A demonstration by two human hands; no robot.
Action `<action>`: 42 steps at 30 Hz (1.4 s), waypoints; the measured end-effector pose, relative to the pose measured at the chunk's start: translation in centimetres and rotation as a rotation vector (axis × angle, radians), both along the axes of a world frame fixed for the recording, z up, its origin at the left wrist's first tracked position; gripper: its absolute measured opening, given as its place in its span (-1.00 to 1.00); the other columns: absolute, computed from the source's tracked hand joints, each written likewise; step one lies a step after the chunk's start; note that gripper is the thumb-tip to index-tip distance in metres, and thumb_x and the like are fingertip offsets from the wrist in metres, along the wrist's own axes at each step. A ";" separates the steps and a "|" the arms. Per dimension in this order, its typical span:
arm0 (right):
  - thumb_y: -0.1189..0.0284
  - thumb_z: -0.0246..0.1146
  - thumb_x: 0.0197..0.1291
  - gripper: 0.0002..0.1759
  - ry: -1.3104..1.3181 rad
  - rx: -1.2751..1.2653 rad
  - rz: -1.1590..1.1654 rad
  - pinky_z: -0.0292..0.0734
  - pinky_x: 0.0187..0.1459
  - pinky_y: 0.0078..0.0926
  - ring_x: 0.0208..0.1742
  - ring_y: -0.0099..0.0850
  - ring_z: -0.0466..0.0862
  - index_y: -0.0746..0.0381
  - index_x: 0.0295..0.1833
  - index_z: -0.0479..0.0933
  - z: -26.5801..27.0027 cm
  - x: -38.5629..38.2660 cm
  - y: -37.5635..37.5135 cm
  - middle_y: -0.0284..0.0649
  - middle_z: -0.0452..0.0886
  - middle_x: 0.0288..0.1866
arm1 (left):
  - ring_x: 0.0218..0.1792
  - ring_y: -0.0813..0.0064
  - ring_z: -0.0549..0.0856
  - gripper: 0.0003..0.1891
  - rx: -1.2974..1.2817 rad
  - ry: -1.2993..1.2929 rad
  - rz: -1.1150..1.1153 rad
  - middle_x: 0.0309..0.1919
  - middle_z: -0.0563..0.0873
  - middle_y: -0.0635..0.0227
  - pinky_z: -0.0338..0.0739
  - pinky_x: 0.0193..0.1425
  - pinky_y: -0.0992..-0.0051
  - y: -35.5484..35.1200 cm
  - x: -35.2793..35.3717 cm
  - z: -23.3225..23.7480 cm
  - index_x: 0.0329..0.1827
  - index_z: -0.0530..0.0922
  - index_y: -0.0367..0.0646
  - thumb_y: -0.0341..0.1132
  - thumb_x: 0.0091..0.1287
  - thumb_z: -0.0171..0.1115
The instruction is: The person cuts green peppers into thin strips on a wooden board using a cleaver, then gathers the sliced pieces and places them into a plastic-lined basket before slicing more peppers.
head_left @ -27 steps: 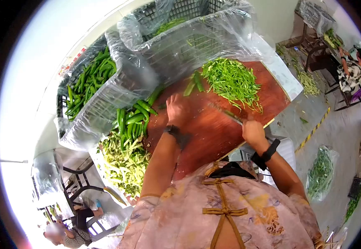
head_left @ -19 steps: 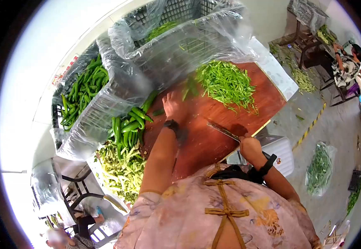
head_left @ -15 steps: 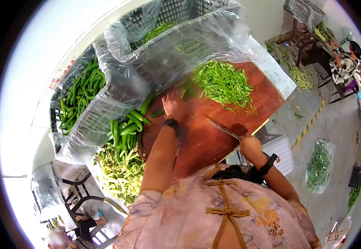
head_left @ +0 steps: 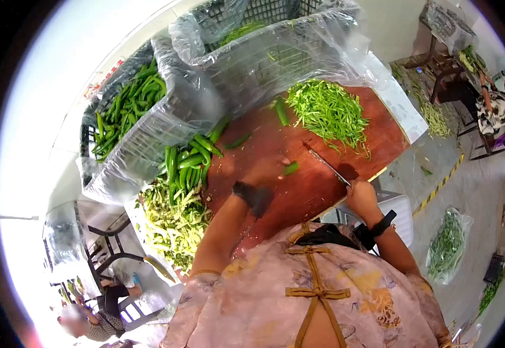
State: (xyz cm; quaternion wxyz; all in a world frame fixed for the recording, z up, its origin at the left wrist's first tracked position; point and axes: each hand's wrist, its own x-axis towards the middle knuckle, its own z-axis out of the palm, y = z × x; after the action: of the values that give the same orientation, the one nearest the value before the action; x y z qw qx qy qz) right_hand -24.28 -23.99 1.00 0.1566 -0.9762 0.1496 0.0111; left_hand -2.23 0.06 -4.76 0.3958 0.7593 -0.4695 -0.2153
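Note:
My right hand is closed round the handle of a knife, whose blade points up and left over the reddish board. My left hand is smeared by motion over the middle of the board, its fingertips beside a short green pepper piece. Whether it grips that piece is unclear. Sliced green pepper forms a heap at the board's far right. A pepper half lies left of the heap. Whole green peppers are piled at the board's left edge.
Plastic-lined crates stand behind the board, one with peppers, another with sliced greens. Pale pepper trimmings lie at the near left. A white stool is at the right. Two other people sit farther off.
My left hand has moved right and toward me, near the small green piece. A pepper half that was blurred now lies left of the heap. The view has shifted slightly.

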 end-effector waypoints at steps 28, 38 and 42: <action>0.42 0.14 0.13 -0.82 -0.073 -0.012 0.121 0.49 -0.32 -0.05 -0.38 0.01 0.59 0.31 -0.35 0.56 -1.0 0.8 0.2 0.04 0.55 -0.41 | 0.06 0.21 0.53 -0.69 0.022 -0.687 0.311 -0.02 0.58 0.25 0.46 0.11 0.21 -1.6 -8.4 0.7 -0.03 0.54 -0.14 -0.34 0.13 0.18; 0.46 0.04 0.15 -0.80 -0.038 -0.088 0.267 0.54 -0.35 -0.12 -0.40 -0.05 0.61 0.26 -0.31 0.58 -0.3 3.1 3.2 -0.02 0.54 -0.37 | 0.08 0.30 0.55 -0.61 -0.075 -0.664 0.201 -0.03 0.59 0.36 0.51 0.07 0.36 -2.5 -9.2 1.3 -0.02 0.59 -0.12 -0.41 0.03 0.12; 0.46 0.06 0.13 -0.82 0.034 -0.090 0.264 0.56 -0.35 -0.14 -0.40 -0.05 0.62 0.26 -0.34 0.57 0.5 3.4 3.3 -0.04 0.55 -0.36 | 0.08 0.29 0.55 -0.62 -0.047 -0.660 0.193 -0.03 0.59 0.36 0.50 0.07 0.36 -2.6 -8.8 -0.3 -0.04 0.60 -0.13 -0.40 0.02 0.12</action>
State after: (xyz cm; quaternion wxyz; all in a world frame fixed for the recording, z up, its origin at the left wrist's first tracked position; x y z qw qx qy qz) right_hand -20.91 -20.71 1.48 0.1072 -0.9931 0.0230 0.0414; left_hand -11.01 -2.54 -5.01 0.2585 0.8197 -0.5030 0.0912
